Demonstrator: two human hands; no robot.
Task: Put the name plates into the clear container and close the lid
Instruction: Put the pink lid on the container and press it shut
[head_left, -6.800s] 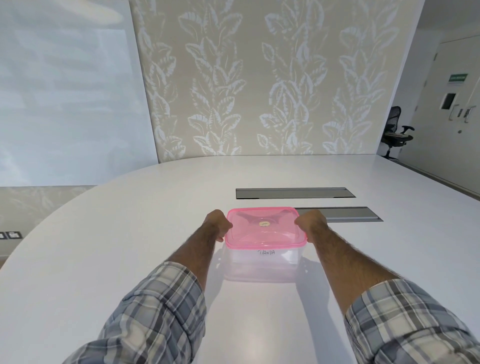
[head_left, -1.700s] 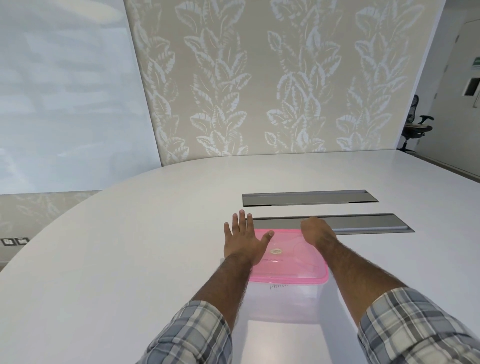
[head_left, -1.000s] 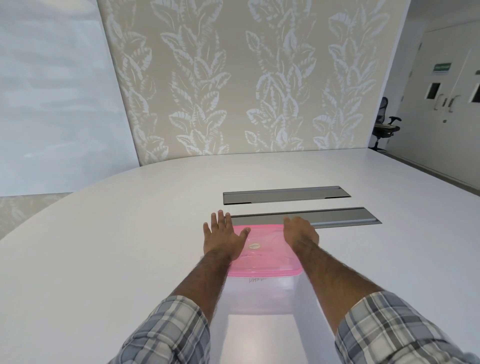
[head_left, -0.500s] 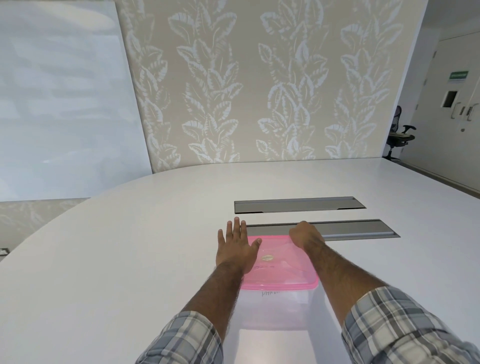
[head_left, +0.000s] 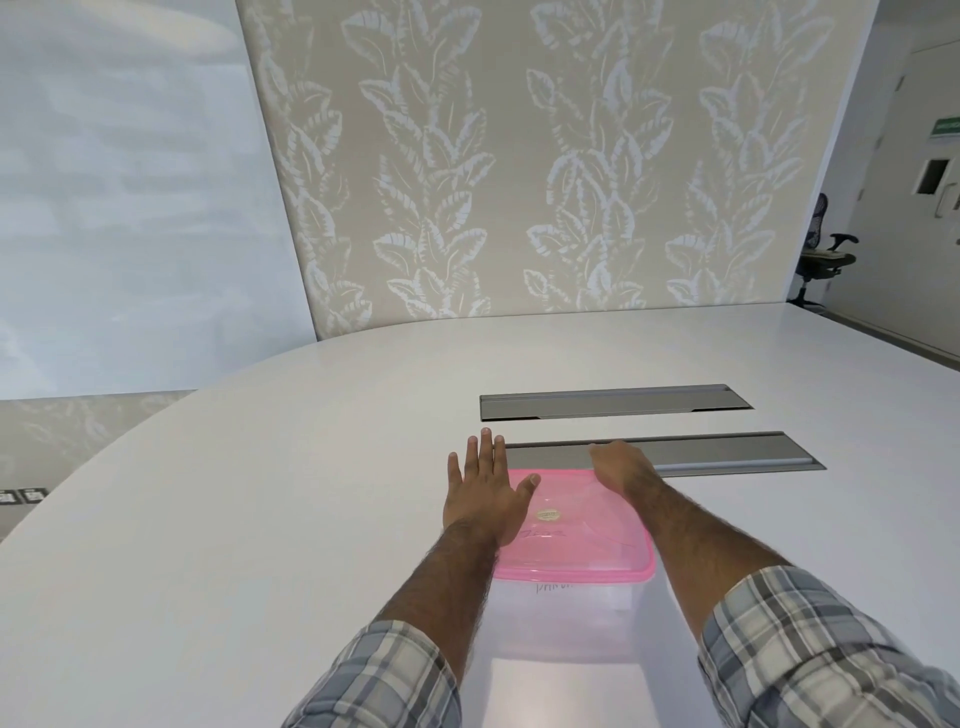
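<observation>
Head view: I note both hands now press the pink lid (head_left: 576, 540) of the clear container (head_left: 566, 618) on the table (head_left: 260, 519), no longer gripping its sides, left hand (head_left: 485, 499) spread flat, right hand (head_left: 621, 470) with fingers hidden; sealing seems nearly complete.

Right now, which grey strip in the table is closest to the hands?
The nearer strip, behind the pink lid; the other strip lies farther back, clear of the left hand and right hand.

Leaf-patterned wall (head_left: 519, 156), white table (head_left: 260, 519), perhaps an office chair (head_left: 826, 249).
</observation>
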